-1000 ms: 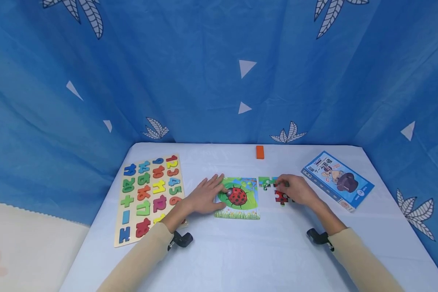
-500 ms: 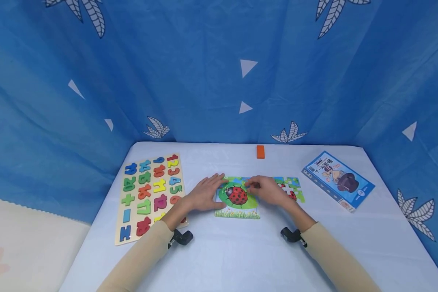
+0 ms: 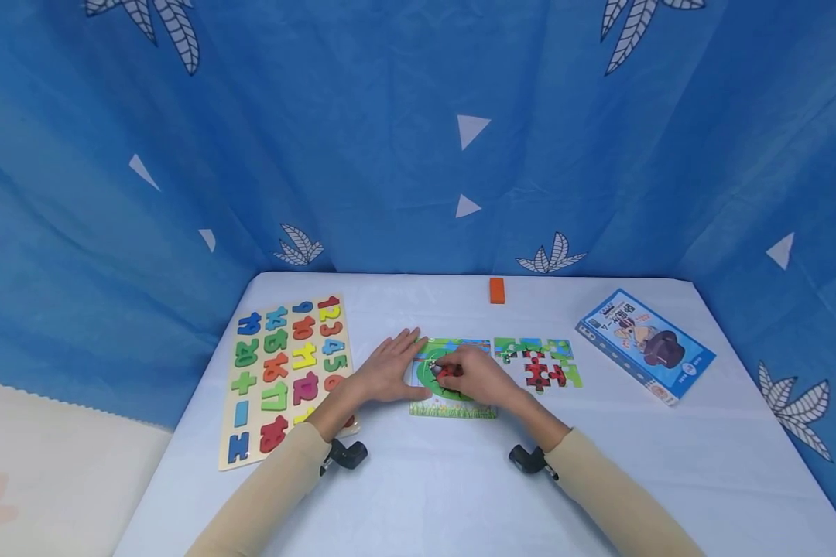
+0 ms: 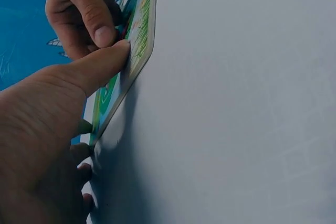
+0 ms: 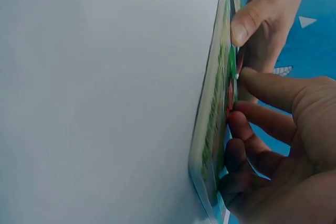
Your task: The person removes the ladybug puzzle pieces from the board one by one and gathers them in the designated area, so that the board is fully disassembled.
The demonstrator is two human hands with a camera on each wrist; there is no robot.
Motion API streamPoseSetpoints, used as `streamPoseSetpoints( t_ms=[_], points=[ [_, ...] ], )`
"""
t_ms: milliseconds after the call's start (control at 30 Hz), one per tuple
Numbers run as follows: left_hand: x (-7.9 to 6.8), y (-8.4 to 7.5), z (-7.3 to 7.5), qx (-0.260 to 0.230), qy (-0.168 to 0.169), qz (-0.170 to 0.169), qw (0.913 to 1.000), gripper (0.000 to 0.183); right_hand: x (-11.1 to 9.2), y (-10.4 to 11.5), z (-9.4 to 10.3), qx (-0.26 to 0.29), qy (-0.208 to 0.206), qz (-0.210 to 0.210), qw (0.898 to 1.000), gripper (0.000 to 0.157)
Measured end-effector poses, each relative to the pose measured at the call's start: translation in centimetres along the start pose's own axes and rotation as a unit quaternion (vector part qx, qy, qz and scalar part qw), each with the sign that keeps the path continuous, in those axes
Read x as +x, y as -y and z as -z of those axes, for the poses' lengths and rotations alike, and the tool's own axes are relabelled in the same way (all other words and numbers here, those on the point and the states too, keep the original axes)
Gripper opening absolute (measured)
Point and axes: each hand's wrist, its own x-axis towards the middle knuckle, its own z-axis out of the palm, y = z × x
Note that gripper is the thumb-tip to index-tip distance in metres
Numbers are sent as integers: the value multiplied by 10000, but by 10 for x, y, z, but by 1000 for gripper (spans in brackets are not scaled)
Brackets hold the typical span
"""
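Note:
A square ladybug puzzle board lies mid-table, grass along its near edge. My left hand rests at its left side, fingers spread and thumb on the picture near the lower left. Over the ladybug, my right hand bends its fingers down to the board. In the right wrist view, its thumb and fingertips pinch a small red and green puzzle piece, mostly covered by the fingers, right at the board's surface. Several loose puzzle pieces in red, green and blue lie to the board's right.
A wooden number board with coloured numerals lies at the left, partly under the left forearm. An orange block sits near the back edge. A blue box lies at the right. Blue curtains hang behind the table.
My right hand has moved left from the loose pieces, across the board's upper right, to the ladybug. The loose pieces are uncovered now. My left hand has stayed in place.

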Motion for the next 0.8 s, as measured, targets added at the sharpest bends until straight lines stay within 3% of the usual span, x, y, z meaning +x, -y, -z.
streamPoseSetpoints(
  t_ms=[433,800],
  points=[
    [-2,-1,1,-33,-38,27,10000,100,-1,9,-7,130,-388,-740,9964,23],
    [-2,-1,1,-58,-84,-17,9999,101,-1,9,-5,1193,-410,-1165,9851,14]
  ],
)
